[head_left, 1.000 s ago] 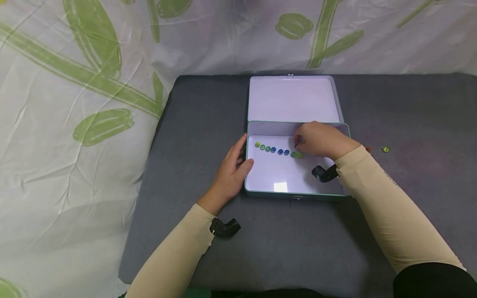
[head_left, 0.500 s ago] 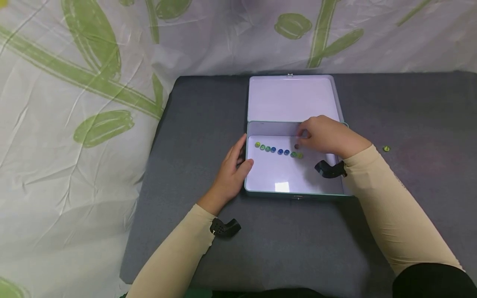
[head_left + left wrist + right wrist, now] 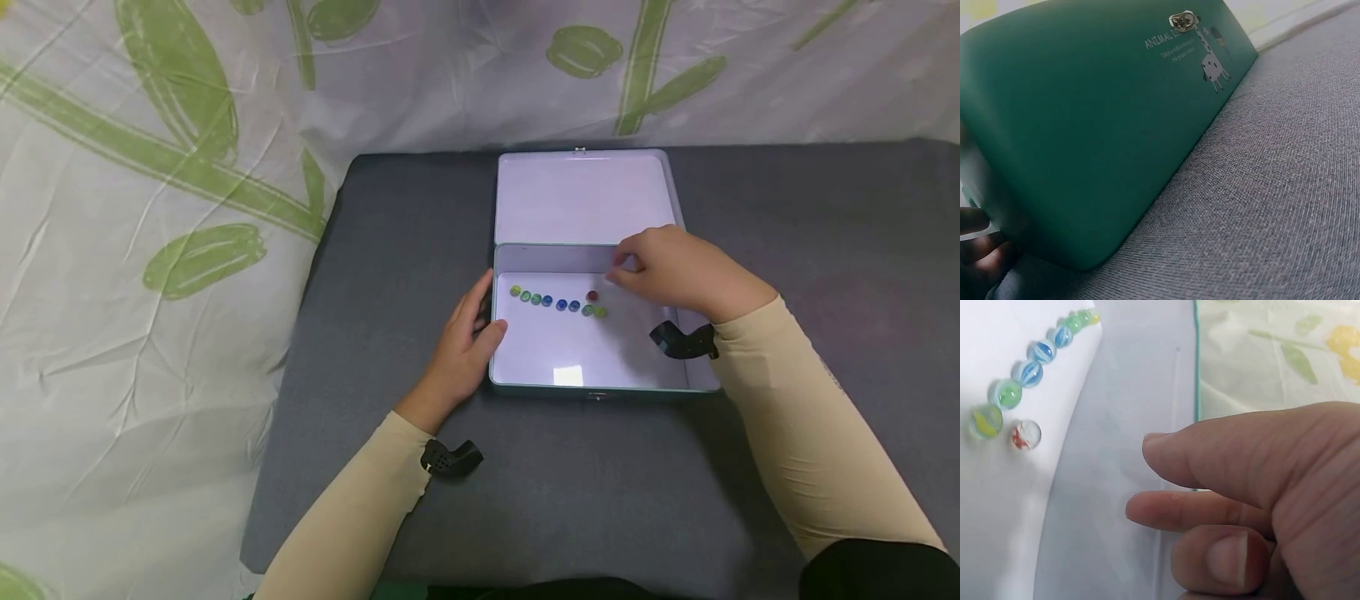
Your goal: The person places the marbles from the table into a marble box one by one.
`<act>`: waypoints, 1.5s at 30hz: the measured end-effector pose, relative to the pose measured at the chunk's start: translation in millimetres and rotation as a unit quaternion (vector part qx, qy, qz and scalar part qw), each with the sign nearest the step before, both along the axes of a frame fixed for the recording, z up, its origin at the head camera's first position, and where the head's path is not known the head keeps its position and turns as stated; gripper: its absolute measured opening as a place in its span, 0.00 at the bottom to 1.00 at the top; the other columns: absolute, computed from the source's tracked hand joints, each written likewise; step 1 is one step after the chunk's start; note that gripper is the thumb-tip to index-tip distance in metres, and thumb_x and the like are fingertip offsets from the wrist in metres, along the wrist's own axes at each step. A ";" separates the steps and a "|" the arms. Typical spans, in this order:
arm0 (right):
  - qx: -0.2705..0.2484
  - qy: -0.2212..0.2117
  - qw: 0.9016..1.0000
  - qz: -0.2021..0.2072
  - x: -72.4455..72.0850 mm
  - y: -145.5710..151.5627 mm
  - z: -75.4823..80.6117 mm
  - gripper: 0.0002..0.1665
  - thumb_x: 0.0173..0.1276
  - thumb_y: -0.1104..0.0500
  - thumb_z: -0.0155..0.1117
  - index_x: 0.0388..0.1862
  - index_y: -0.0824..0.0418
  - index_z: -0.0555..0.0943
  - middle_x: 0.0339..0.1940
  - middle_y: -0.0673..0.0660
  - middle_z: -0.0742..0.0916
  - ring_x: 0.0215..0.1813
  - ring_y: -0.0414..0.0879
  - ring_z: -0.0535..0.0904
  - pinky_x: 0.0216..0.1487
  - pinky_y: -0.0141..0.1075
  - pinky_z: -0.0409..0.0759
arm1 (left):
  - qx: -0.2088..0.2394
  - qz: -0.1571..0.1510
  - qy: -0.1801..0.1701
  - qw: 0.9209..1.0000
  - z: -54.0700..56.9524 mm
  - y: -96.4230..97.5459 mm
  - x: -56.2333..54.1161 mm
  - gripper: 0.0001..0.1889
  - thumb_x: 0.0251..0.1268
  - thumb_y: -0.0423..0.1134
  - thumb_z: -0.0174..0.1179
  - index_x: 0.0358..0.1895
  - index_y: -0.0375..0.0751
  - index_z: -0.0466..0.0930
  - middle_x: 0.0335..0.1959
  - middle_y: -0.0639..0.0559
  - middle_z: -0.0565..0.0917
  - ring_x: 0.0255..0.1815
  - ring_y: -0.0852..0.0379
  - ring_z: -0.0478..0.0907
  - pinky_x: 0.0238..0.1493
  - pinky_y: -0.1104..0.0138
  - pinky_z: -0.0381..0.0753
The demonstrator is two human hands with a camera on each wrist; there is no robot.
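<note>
Nine marbles inside the box point(image 3: 540, 354) — eight in a slightly slanting row point(image 3: 1027, 373), yellow to green to blue and back, plus a red-and-clear marble point(image 3: 1026, 435) lying off the line, just beside the row's near end by the right hand, not touching it. Flat floor and walls presumably keep them from rolling away. Lid point(image 3: 577, 196) is folded back onto the surface point(image 3: 420, 250), so the inside is reachable from above.

Left hand point(image 3: 457, 350) grips the box's left wall, thumb over the rim, fingers outside; likely steadying it. Right hand point(image 3: 678, 271) hovers over the box's right end, grip parted — clear gap between thumb and forefinger, nothing between them, probably so as not to knock the marbles.

Hidden: right hand and sleeve cover part of the right end, can't tell what's beneath. Left wrist view catches only dark fingertips at the corner; print point(image 3: 1214, 65) on the front is partly unreadable near the clasp point(image 3: 1184, 21).
</note>
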State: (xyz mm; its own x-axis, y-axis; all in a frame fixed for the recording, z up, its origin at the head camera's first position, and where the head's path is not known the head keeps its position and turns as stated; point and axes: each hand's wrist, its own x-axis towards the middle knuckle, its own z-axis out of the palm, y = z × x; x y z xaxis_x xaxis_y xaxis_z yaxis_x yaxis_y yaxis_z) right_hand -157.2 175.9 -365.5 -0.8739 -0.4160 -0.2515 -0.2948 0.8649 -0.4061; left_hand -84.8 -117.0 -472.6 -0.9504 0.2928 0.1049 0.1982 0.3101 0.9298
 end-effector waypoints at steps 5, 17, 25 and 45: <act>0.008 0.001 1.000 -0.017 2.3 8.8 3.0 0.18 0.75 0.54 0.65 0.52 0.66 0.88 0.23 0.53 0.83 0.30 0.50 0.76 0.34 0.43 0.72 | 0.000 0.001 -0.003 1.000 -0.4 0.2 0.2 0.37 0.77 0.46 0.48 0.86 0.47 0.51 0.83 0.43 0.59 0.80 0.47 0.63 0.74 0.47 0.69; -0.012 0.002 0.999 -0.051 10.5 35.4 2.9 0.20 0.76 0.53 0.64 0.55 0.68 0.87 0.15 0.52 0.74 0.23 0.48 0.70 0.29 0.42 0.68 | 0.001 0.006 -0.004 1.000 -3.0 -1.0 0.8 0.37 0.77 0.45 0.49 0.86 0.47 0.52 0.83 0.42 0.61 0.78 0.45 0.65 0.72 0.47 0.70; -0.009 -0.003 0.997 -0.082 14.6 59.6 4.0 0.24 0.78 0.49 0.62 0.58 0.68 0.85 0.16 0.51 0.70 0.19 0.47 0.67 0.26 0.42 0.67 | -0.001 0.005 -0.003 1.000 -3.1 -1.2 1.5 0.37 0.77 0.46 0.48 0.86 0.47 0.52 0.83 0.43 0.60 0.78 0.46 0.64 0.72 0.47 0.69; -0.054 0.023 0.989 -0.134 29.0 104.3 0.8 0.25 0.81 0.42 0.57 0.62 0.58 0.84 0.24 0.56 0.85 0.22 0.50 0.74 0.25 0.41 0.67 | -0.002 0.005 -0.003 1.000 0.2 1.6 -0.1 0.37 0.76 0.45 0.47 0.86 0.46 0.52 0.83 0.43 0.60 0.79 0.47 0.64 0.73 0.47 0.68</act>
State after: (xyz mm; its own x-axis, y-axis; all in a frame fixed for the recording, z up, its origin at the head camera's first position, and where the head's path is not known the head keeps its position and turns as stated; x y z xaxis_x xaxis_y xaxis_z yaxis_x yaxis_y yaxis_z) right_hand -128.2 280.2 -364.7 -0.9660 -0.1893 -0.1763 -0.0801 0.8669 -0.4920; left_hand -84.9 -115.4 -472.4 -0.9540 0.2833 0.0980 0.1894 0.3162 0.9296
